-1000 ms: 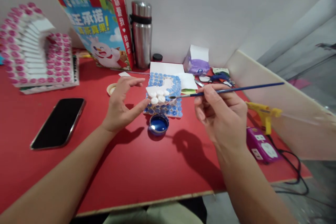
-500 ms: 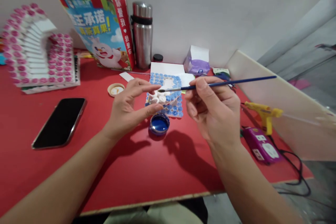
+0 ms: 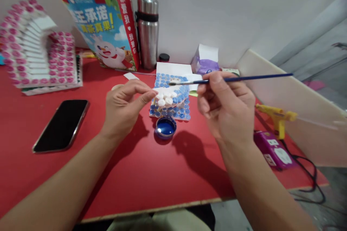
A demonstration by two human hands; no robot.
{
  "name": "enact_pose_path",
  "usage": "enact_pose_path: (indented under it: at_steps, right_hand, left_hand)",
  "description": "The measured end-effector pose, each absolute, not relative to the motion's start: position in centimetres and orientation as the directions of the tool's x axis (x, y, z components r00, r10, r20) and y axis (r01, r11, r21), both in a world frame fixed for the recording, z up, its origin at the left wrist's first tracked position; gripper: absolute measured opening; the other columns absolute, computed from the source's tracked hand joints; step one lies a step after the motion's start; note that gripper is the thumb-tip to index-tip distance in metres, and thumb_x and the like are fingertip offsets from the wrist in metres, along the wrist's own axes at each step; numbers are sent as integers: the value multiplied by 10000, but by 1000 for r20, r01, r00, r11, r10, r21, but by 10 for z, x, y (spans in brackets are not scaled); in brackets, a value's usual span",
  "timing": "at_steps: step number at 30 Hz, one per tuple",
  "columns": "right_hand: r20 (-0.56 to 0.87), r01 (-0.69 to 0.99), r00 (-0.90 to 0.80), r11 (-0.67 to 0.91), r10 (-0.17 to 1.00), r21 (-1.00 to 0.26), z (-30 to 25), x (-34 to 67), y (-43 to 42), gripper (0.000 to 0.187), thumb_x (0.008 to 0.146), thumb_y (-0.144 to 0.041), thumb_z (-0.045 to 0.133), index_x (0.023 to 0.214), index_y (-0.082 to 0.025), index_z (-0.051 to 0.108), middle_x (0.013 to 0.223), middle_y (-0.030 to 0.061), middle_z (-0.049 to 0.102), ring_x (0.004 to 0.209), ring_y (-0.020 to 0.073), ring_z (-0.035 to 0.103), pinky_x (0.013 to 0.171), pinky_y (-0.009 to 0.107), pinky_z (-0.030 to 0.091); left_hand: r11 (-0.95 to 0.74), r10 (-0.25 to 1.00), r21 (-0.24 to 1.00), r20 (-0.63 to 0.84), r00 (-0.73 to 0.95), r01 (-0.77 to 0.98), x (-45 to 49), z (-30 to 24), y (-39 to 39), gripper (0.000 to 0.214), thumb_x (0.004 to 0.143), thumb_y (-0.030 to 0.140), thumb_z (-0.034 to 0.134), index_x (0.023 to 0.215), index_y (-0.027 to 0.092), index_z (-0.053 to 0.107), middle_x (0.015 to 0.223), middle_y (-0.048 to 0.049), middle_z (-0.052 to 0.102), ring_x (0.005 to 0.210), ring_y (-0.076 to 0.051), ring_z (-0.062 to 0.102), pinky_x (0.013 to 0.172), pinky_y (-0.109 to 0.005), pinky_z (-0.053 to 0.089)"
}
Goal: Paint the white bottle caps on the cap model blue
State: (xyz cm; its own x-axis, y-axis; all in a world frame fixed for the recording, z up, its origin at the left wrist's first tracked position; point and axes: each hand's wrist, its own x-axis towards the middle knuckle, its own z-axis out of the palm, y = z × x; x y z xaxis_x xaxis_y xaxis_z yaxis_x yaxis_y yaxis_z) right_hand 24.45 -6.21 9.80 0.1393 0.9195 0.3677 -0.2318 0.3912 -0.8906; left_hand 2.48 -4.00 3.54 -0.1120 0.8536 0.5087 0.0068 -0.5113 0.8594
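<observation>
at the left grip (image 3: 123, 106), thumb and forefinger pinch the left edge of the roll-covered model (image 3: 177, 96); to its right, the right grip (image 3: 227, 104) pinches the paintbrush (image 3: 260, 77). dipping the right grip could smear the white rolls (image 3: 166, 100); lowering the left grip could tip the open paint jar (image 3: 166, 129). the paintbrush's long axis lies nearly level, bristles (image 3: 172, 84) toward the left grip.
</observation>
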Motion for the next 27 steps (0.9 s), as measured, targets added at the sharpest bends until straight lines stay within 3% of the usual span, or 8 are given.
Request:
enact_pose_path:
  at_steps: [8, 13, 15, 20, 22, 23, 25, 27]
  right_hand:
    - [437, -206, 334, 517, 835, -831, 92, 289, -22, 191, 974, -369, 924, 878, -246, 814, 751, -4, 751, 457, 85, 534, 376, 299, 295]
    - [385, -251, 320, 469, 866, -847, 69, 298, -17, 248, 943, -395, 950, 804, -257, 799, 651, -30, 722, 389, 69, 496, 340, 274, 272]
    - [350, -246, 289, 422, 891, -872, 64, 294, -23, 319, 931, -445, 980, 775, -260, 772, 609, -43, 707, 365, 69, 473, 324, 263, 256]
    - [311, -192, 151, 336, 938, -922, 65, 279, -41, 446, 792, -512, 1097, 713, -250, 745, 545, -51, 683, 363, 79, 510, 322, 238, 299]
    - [289, -156, 107, 303, 951, -940, 66, 274, -45, 466, 764, -573, 1107, 748, -243, 779, 529, -48, 683, 355, 78, 495, 322, 239, 314]
    - [278, -142, 89, 288, 957, -947, 66, 272, -47, 479, 752, -600, 1108, 764, -240, 792, 531, -44, 692, 354, 77, 491, 324, 240, 322]
    - [264, -122, 58, 269, 963, -955, 65, 270, -49, 497, 750, -632, 1102, 778, -238, 800, 546, -34, 715, 361, 77, 492, 335, 243, 340]
    - [262, -93, 31, 264, 964, -960, 63, 268, -51, 485, 781, -635, 1082, 788, -234, 809, 556, -29, 724, 368, 76, 488, 350, 247, 351]
  left_hand:
    - [-476, 809, 879, 425, -406, -28, -25, 6, 6, 379, 870, 573, 962, 933, 267, 748, 763, 98, 734, 737, -136, 681, 783, -435, 486]
    - [-416, 709, 880, 472, -524, 230, -60, -22, 28, 377, 1087, 568, 749, 972, 218, 669, 740, 92, 758, 930, -202, 821, 798, -447, 433]
    - [-385, 685, 872, 490, -539, 303, -59, -21, 23, 389, 1081, 553, 770, 923, 217, 655, 672, 90, 713, 836, -184, 800, 768, -427, 425]
    - [-305, 835, 877, 434, -338, 372, -28, -8, -1, 535, 1102, 618, 722, 734, 240, 636, 534, 50, 509, 651, -173, 660, 671, -401, 451]
    - [-342, 823, 846, 480, -303, 409, -17, -10, -4, 411, 1120, 515, 702, 815, 241, 675, 717, 16, 693, 758, -195, 703, 736, -419, 564]
    - [-385, 837, 842, 491, -240, 378, -13, -13, -4, 216, 1071, 446, 745, 987, 248, 726, 946, -14, 802, 877, -216, 749, 755, -414, 612]
    - [-442, 840, 850, 504, -200, 286, -10, -21, 0, 484, 918, 357, 820, 1380, 294, 688, 1280, -64, 804, 991, -239, 769, 714, -386, 642]
    - [-434, 843, 839, 507, -181, 328, -10, -27, 3, 654, 884, 315, 842, 1509, 307, 651, 1382, -91, 784, 1098, -249, 768, 879, -428, 690]
